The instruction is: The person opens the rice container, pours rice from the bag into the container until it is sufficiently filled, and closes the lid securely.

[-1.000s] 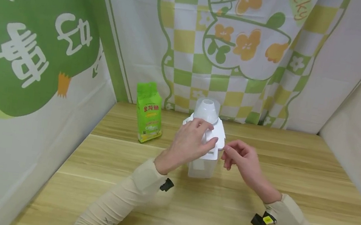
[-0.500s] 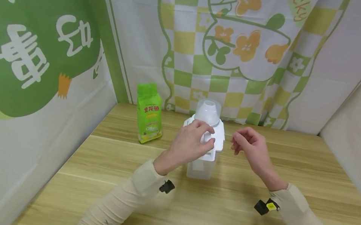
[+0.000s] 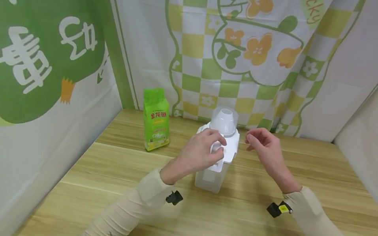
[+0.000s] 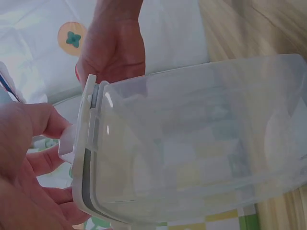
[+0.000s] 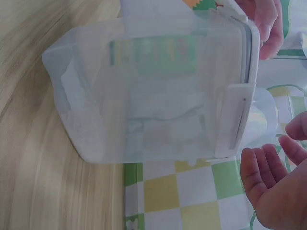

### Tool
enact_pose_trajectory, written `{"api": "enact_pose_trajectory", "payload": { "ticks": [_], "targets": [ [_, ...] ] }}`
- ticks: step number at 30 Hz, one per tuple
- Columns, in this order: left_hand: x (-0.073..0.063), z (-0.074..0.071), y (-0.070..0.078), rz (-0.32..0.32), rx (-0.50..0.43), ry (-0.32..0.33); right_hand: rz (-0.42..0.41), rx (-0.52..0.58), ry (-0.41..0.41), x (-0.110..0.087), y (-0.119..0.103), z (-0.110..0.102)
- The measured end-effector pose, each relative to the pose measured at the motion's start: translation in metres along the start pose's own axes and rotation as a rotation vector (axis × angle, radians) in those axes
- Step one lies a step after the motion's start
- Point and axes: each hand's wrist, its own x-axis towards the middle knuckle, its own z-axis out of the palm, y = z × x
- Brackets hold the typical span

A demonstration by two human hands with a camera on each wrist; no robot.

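A translucent plastic storage container (image 3: 210, 180) with a white lid (image 3: 230, 149) stands upright on the table. On the lid's rear part sits a clear cup (image 3: 224, 122). My left hand (image 3: 200, 149) is over the lid's near part; in the left wrist view its thumb and fingers pinch a small white raised piece (image 4: 68, 143) of the lid. Just right of the container, my right hand (image 3: 268, 149) hovers with fingers loosely bent, touching nothing. A white side latch (image 5: 235, 120) shows on the container's edge in the right wrist view.
Left of the container stands a green printed bag (image 3: 156, 121). The wooden table (image 3: 224, 230) ends at patterned cloth hangings (image 3: 196, 63) behind, with more cloth on both sides.
My right hand has moved off the container's right side, up and to the right. The container has turned slightly, its cup end shifting right. My left hand stays on the lid.
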Motion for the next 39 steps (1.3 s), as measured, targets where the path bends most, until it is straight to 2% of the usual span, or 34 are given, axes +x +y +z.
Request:
{"api": "enact_pose_trajectory", "payload": {
  "ticks": [6, 12, 19, 26, 34, 39],
  "targets": [
    [-0.001, -0.001, 0.001, -0.008, -0.026, -0.026, 0.047, -0.043, 0.005, 0.0, 0.008, -0.003],
    [-0.002, -0.003, 0.001, -0.008, -0.05, -0.054, 0.071, -0.04, 0.0, 0.0, 0.015, -0.003],
    [-0.003, -0.005, 0.001, 0.019, -0.072, -0.075, 0.099, -0.01, -0.009, 0.0, 0.021, 0.003],
    [-0.002, -0.007, -0.002, 0.076, -0.078, -0.075, 0.092, 0.056, -0.004, -0.003, 0.026, 0.005],
    [0.004, -0.008, -0.014, 0.129, -0.121, -0.082, 0.09, 0.127, 0.024, -0.01, 0.031, 0.014],
    [0.012, -0.006, -0.028, 0.083, -0.15, -0.066, 0.078, 0.172, 0.042, -0.013, 0.031, 0.021]
  ]
}}
